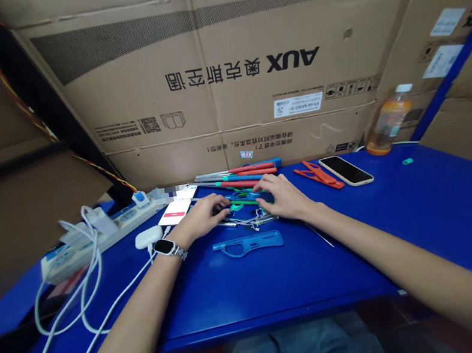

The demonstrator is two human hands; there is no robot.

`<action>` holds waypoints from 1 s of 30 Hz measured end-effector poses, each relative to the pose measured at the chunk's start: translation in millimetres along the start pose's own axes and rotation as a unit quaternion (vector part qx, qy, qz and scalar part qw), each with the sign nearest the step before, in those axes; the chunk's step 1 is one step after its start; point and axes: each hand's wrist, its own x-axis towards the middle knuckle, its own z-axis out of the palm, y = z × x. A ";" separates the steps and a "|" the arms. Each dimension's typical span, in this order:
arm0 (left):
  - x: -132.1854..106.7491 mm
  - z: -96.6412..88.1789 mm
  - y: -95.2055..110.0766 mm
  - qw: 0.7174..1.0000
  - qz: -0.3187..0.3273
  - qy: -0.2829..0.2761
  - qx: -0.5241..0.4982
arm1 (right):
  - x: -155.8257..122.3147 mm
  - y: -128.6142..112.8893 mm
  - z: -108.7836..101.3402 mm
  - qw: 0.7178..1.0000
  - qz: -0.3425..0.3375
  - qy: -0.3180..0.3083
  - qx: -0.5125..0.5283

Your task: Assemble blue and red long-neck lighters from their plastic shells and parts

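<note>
Both my hands rest on a small heap of green and teal plastic parts [245, 202] and thin metal pieces at the middle of the blue table [281, 278]. My left hand [204, 215], with a watch on its wrist, has its fingers curled on the left end of the green part. My right hand [280, 196] presses its fingers on the right end. A light blue handle-shaped plastic shell [248, 244] lies flat just in front of my hands, touched by neither.
Several red, blue and green rods [240, 174] lie behind the hands. Red plastic pieces [318, 175], a phone [347, 170] and an orange drink bottle [388, 122] are at the right. A power strip [100, 234], white cables, an earbud case [148, 237] and another phone [175, 213] sit left. Cardboard boxes [244, 65] wall the back.
</note>
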 end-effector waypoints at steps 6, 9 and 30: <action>-7.2 -9.7 -0.8 0.999 0.018 0.026 -0.008 | -16.6 -11.1 -9.4 0.998 -0.034 -0.055 0.028; -13.2 -13.4 -2.7 0.999 0.029 0.020 0.013 | -19.8 -16.2 -10.0 0.995 -0.042 -0.088 0.034; -18.5 -22.0 25.4 0.998 0.039 0.028 0.051 | -18.4 -14.6 -16.4 0.963 0.072 0.018 0.258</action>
